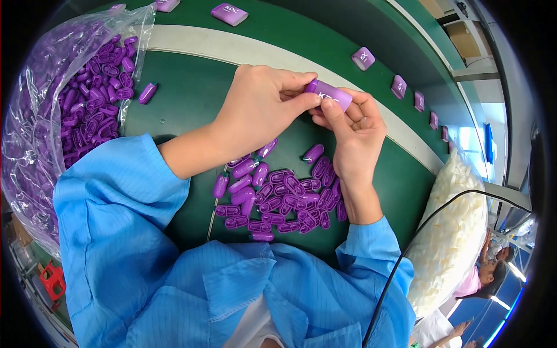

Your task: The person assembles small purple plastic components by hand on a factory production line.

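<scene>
My right hand (pixel 354 122) is closed around a light purple flattened case (pixel 337 97) with white print, above the green work surface (pixel 185 87). At the case's left end, my left hand (pixel 267 98) pinches a darker purple oval end cap (pixel 312 86) between thumb and fingers. The cap touches the case, though how deep it sits cannot be made out. Beneath my wrists lies a loose pile of purple oval caps (pixel 284 203), several turned with their hollow side up. One single cap (pixel 148 93) rests apart on the left.
A clear plastic bag (pixel 40 110) full of purple caps stands at the left. Along the far green belt (pixel 301 35) several light purple cases (pixel 364 58) are spaced out. A bag of off-white pieces (pixel 449 232) and a black cable (pixel 400 261) are at the right, with other people beyond.
</scene>
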Demonstrator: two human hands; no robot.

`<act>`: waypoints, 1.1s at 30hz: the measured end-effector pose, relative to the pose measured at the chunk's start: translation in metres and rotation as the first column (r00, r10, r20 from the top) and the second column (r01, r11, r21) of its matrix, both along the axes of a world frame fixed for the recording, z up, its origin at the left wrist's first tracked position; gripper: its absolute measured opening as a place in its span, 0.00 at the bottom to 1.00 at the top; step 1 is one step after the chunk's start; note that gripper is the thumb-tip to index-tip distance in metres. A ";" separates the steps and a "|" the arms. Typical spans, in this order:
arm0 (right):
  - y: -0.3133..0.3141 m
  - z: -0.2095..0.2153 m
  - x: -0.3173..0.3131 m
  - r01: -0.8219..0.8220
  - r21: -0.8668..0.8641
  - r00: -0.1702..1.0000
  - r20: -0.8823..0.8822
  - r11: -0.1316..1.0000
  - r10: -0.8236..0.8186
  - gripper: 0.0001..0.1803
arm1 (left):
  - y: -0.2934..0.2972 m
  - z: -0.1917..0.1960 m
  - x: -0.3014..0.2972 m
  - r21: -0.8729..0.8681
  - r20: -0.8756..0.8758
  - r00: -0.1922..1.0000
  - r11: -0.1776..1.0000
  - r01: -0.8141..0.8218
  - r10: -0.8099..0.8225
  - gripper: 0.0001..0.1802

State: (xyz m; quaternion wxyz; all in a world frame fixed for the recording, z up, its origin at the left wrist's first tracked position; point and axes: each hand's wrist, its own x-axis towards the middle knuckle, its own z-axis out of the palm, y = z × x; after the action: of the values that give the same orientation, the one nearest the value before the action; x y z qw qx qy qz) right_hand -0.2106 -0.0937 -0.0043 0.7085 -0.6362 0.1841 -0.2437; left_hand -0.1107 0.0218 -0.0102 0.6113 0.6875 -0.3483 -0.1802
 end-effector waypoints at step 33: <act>0.004 0.006 0.006 -0.314 0.455 0.932 -0.019 0.833 0.362 0.11 | -0.027 0.007 0.014 -0.361 -0.617 0.723 0.928 0.090 -0.310 0.40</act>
State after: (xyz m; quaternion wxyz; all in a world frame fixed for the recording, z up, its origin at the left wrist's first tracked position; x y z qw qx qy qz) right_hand -0.2047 -0.0893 0.0015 0.8561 -0.4915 0.1564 -0.0324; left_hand -0.0969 -0.0051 -0.0032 0.7698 0.4326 -0.2045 -0.4224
